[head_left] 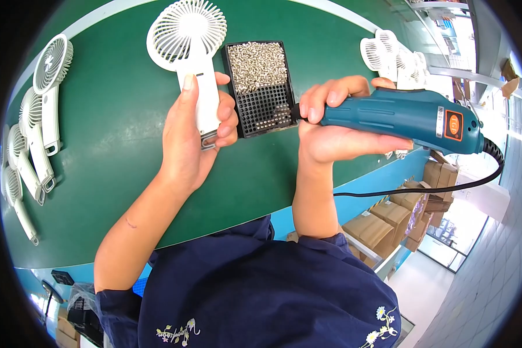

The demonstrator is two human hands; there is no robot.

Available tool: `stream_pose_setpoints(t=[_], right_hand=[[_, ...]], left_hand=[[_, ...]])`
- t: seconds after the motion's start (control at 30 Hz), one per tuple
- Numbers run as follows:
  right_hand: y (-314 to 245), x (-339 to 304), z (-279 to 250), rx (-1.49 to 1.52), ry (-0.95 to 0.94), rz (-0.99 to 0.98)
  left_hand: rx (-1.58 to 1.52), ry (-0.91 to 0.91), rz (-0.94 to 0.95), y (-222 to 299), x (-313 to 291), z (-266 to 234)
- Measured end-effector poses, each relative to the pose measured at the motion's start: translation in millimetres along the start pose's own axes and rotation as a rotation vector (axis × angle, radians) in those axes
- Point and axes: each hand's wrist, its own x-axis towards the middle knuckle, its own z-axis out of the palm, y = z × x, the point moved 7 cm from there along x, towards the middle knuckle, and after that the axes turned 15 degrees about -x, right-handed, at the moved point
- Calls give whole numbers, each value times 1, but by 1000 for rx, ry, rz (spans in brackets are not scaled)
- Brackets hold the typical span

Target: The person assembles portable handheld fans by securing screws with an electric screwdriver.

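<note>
My left hand [194,124] is closed round the handle of a white handheld fan [206,98], whose round grille points away from me. A small metal loop sticks out at the handle's lower end. My right hand [330,124] grips a teal electric screwdriver [388,119] lying nearly level, its tip pointing left. That tip is over the right edge of a black screw tray [250,130]. Loose silvery screws [256,65] fill the tray's far part. The near part is a grid of holes, with several screws standing in rows close to the screwdriver tip.
Several white fans [49,110] lie in a row along the left of the green table [243,185]. More white fans [391,58] are grouped at the far right. The screwdriver's black cable [435,190] loops down at the right. Cardboard boxes [377,226] stand beyond the table's right edge.
</note>
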Motion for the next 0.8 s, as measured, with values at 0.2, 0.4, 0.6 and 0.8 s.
stream_pose_setpoints(t=[0.2, 0.4, 0.6, 0.8], right_hand=[[-5, -1, 3, 66, -66, -43], [-35, 0, 10, 285, -94, -96], [-70, -20, 57, 351, -382, -159], [-59, -40, 77, 344, -418, -149]], left_hand=[[2, 15, -5, 0, -1, -1], [61, 27, 30, 0, 0, 2], [58, 21, 34, 0, 2, 0], [94, 29, 77, 1, 2, 1]])
